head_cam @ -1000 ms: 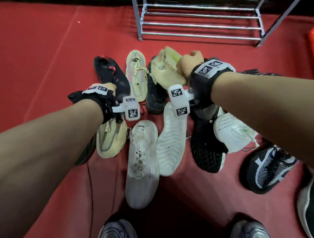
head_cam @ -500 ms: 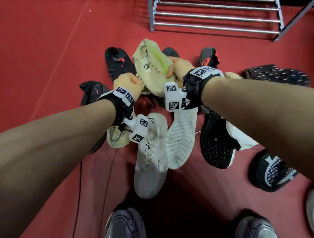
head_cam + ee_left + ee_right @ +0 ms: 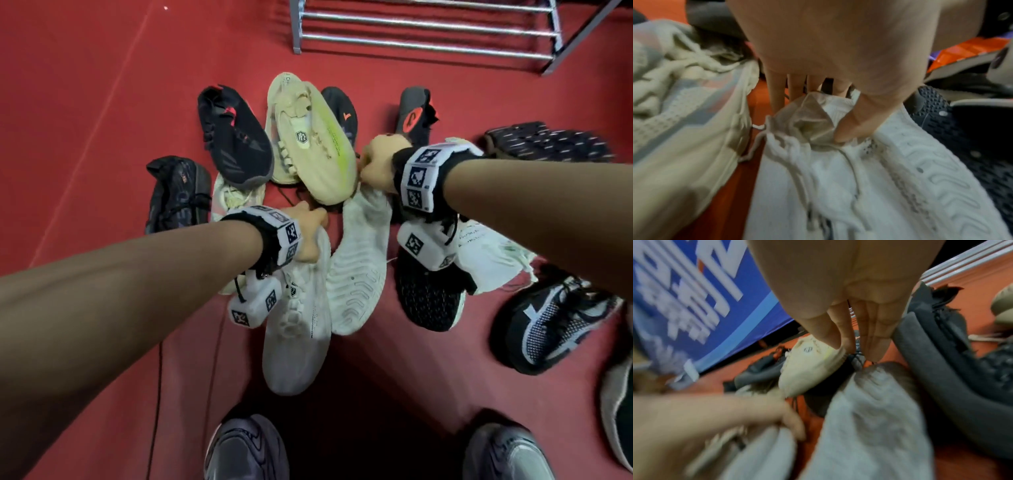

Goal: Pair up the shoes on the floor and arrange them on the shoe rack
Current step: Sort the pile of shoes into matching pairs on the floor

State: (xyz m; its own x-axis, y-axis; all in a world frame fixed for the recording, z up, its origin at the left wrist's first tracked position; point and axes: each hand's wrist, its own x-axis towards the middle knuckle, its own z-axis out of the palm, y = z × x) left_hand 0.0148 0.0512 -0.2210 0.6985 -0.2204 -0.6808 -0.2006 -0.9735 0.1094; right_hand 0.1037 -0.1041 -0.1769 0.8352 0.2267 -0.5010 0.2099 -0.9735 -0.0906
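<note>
The left hand (image 3: 838, 53) has its thumb tucked inside the collar of the white knit lace-up sneaker (image 3: 298, 329) and its fingers (image 3: 777, 92) down behind the heel, pinching the heel tab. That shoe lies upright, its long axis running from the heel at the grip back towards the person's feet, toe nearest them. Just right of it, touching along the side, lies a second white sneaker turned sole-up with a ribbed white tread (image 3: 359, 274), likely its mate.

The right hand (image 3: 376, 164) is curled at one end of the cream knit sneaker with a yellow-green stripe (image 3: 318, 144), fingers (image 3: 830, 331) closed on its edge; the wrist view is blurred, so how deep the hold goes I cannot tell. That shoe sits tilted above the pile, its length running from the grip away towards the silver metal-bar shoe rack (image 3: 428, 34).

The rack stands beyond both hands on the red floor (image 3: 102, 102), with a bare strip of floor between it and the shoes; the right hand is nearer. A second cream knit sneaker with a grey-pink pattern (image 3: 684, 113) lies just left of the white one. Black shoes crowd both sides of the cream one, so lifting straight up looks the cleanest way out.
</note>
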